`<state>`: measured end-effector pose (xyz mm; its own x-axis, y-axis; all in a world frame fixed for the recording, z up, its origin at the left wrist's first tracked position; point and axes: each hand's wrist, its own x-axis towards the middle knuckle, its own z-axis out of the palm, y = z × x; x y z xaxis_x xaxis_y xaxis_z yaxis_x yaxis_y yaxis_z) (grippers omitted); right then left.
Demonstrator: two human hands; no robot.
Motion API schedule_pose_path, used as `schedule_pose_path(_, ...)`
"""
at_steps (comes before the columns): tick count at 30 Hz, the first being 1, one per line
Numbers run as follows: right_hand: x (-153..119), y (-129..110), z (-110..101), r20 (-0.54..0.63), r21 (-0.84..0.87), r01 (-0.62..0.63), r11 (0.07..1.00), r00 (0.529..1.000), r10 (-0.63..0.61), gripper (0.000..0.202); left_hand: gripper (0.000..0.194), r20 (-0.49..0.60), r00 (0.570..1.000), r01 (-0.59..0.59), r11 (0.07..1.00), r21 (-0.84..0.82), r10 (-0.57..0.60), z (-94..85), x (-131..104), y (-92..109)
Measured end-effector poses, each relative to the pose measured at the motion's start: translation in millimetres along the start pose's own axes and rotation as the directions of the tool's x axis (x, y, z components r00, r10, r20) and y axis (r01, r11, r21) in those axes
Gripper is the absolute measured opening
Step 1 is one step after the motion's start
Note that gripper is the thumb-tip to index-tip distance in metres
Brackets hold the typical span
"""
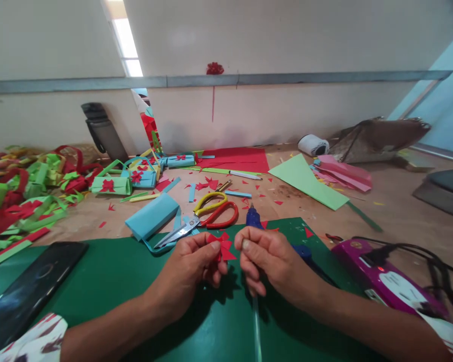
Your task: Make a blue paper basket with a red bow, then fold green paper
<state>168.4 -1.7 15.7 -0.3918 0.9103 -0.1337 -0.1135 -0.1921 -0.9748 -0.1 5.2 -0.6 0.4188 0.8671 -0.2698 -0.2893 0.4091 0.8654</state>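
Between the thumb and fingers of my left hand (pixel 196 259) is a small red paper bow (pixel 223 246) with pointed tails. Just to its right, my right hand (pixel 268 259) is closed in a pinch; whatever is between its fingertips, if anything, is too small to make out. A blue glue gun (pixel 253 217) lies behind and under my right hand, mostly hidden, with a clear glue stick (pixel 257 332) running toward me. Beyond my left hand lie scissors (pixel 215 210) with yellow and red handles, beside a folded blue paper piece (pixel 153 216) with a strap.
A green mat (pixel 109 271) lies under my hands, with a phone (pixel 33 286) on the left. At right is a purple power strip (pixel 388 276) with cables. Small paper bags (pixel 111 185), red scraps, a green sheet (pixel 309 183) and a dark bottle (pixel 104 131) stand farther back.
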Motion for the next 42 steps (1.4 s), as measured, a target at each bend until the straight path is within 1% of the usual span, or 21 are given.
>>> schedule_pose_path(3, 1.7, 1.5, -1.7, -0.093, -0.022, 0.026, 0.999, 0.995, -0.028, 0.029, 0.020, 0.013, 1.000, 0.015, 1.000, -0.011, -0.015, -0.2, -0.8, -0.2)
schedule_pose_path(5, 2.5, 0.4, -2.7, -0.124, -0.066, 0.038, 0.997, 0.991, -0.046, 0.034, 0.020, 0.026, 0.999, 0.029, 0.999, -0.023, -0.029, 0.1, -2.0, -0.3)
schedule_pose_path(8, 2.3, -3.7, -3.2, -0.177, -0.215, 0.096, 0.972, 0.975, -0.135, 0.040, 0.019, 0.044, 0.998, 0.055, 0.997, -0.046, -0.053, 0.6, -4.1, -0.3)
schedule_pose_path(9, 2.1, -5.2, -3.3, -0.194, -0.267, 0.107, 0.958, 0.967, -0.162, 0.039, 0.019, 0.050, 0.997, 0.064, 0.997, -0.051, -0.062, 0.7, -4.6, -0.5)
schedule_pose_path(11, 1.9, -7.0, -3.9, -0.208, -0.322, 0.108, 0.940, 0.961, -0.182, 0.026, 0.018, 0.055, 0.996, 0.080, 0.995, -0.062, -0.077, 0.4, -5.0, -1.2)
schedule_pose_path(13, 1.5, -7.3, -5.0, -0.199, -0.347, 0.108, 0.932, 0.962, -0.185, 0.011, 0.017, 0.057, 0.995, 0.089, 0.994, -0.068, -0.085, 0.0, -4.5, -2.2)
schedule_pose_path(16, -0.7, -6.3, -6.5, -0.175, -0.464, 0.150, 0.873, 0.950, -0.257, 0.008, 0.017, 0.065, 0.995, 0.080, 0.995, -0.063, -0.076, -0.6, -3.5, -3.4)
schedule_pose_path(19, -3.9, -6.3, -5.4, -0.119, -0.610, 0.211, 0.764, 0.929, -0.351, 0.010, 0.017, 0.058, 0.996, 0.065, 0.996, -0.057, -0.062, -0.3, -3.3, -3.7)
schedule_pose_path(21, -5.0, -6.6, -3.6, -0.056, -0.689, 0.262, 0.676, 0.911, -0.409, 0.013, 0.018, 0.045, 0.997, 0.064, 0.997, -0.053, -0.062, 0.2, -3.6, -3.7)
schedule_pose_path(23, -4.8, -6.4, -1.9, 0.010, -0.736, 0.305, 0.604, 0.898, -0.441, 0.015, 0.019, 0.038, 0.997, 0.062, 0.997, -0.045, -0.060, 0.4, -4.0, -3.8)
schedule_pose_path(24, -4.5, -6.1, -1.4, 0.032, -0.747, 0.318, 0.584, 0.895, -0.445, 0.015, 0.019, 0.035, 0.998, 0.060, 0.997, -0.038, -0.059, 0.3, -4.1, -4.0)
schedule_pose_path(26, -4.0, -5.8, -0.9, 0.054, -0.752, 0.326, 0.573, 0.897, -0.439, 0.015, 0.019, 0.031, 0.998, 0.054, 0.998, -0.022, -0.054, -0.5, -4.1, -4.8)
schedule_pose_path(31, -6.5, -8.3, 0.1, 0.073, -0.744, 0.297, 0.598, 0.926, -0.370, 0.020, 0.019, 0.022, 0.999, 0.039, 0.998, 0.046, -0.040, -2.6, -3.4, -6.4)
schedule_pose_path(34, -8.8, -9.4, 0.9, 0.061, -0.757, 0.266, 0.597, 0.938, -0.340, 0.023, 0.018, 0.022, 0.999, 0.027, 0.996, 0.084, -0.029, -2.9, -3.1, -5.9)
schedule_pose_path(39, -9.3, -9.0, 1.6, 0.038, -0.785, 0.216, 0.580, 0.952, -0.304, 0.020, 0.013, 0.038, 0.999, -0.028, 0.971, 0.237, 0.020, -1.7, -4.7, -3.3)
schedule_pose_path(42, -9.4, -9.4, 1.6, 0.042, -0.804, 0.209, 0.556, 0.954, -0.298, 0.020, 0.014, 0.050, 0.998, -0.050, 0.944, 0.327, 0.036, 0.9, -6.8, -0.8)
